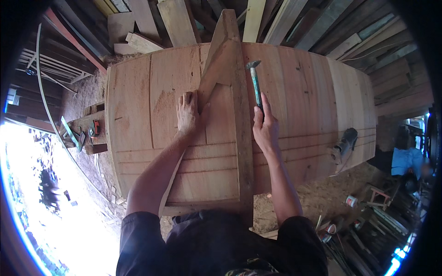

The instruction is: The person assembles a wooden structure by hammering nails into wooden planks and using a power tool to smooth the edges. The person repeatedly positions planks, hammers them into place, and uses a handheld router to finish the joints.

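Observation:
A large wooden panel (294,110) of joined planks lies in front of me, with dark lines running across it. On top rests a frame of boards: a long upright board (244,161) and a slanting board (221,57) meeting near the far end. My left hand (188,115) is closed over the slanting board, its fingers bent on the left side and the thumb to the right. In my right hand (267,131) is a hammer (255,83), gripped by its dark handle, head up and away from me. The hammer is just right of the upright board, apart from it.
A dark power tool (345,145) lies on the panel's right part. Left of the panel are an orange-black tape measure (94,129) and a square (71,133). Planks (179,23) lean at the back. A person in blue (407,161) is at far right, near a white bucket (351,201).

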